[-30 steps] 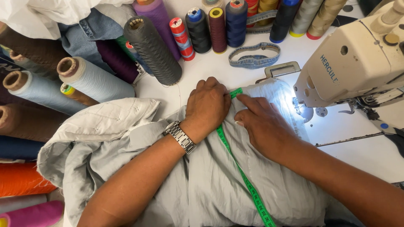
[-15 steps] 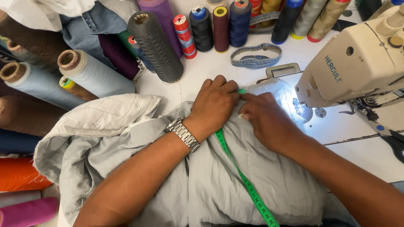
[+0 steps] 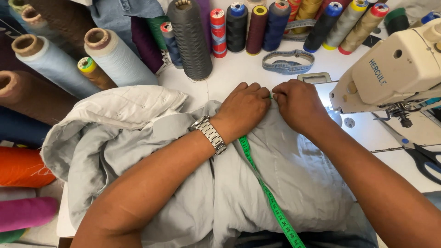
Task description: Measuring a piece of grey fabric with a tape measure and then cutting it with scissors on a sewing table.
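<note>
Pale grey bunched cotton fabric point(image 3: 257, 183) heaped on white surface point(image 3: 239, 69), green measuring tape point(image 3: 268, 202) across it. Left hand point(image 3: 243, 108) and right hand point(image 3: 298, 105), curled shut, pinching tape end at fabric edge. Possible slip: tape skewing over loose folds, spoiling measure; cream sewing machine point(image 3: 395, 69) and black-handled scissors point(image 3: 425, 158) close by right forearm.

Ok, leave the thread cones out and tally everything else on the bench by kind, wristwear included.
Grey garment: 1
Green tape measure: 1
Sewing machine: 1
Scissors: 1
Denim band: 1
Wristwatch: 1
Total: 6
</note>
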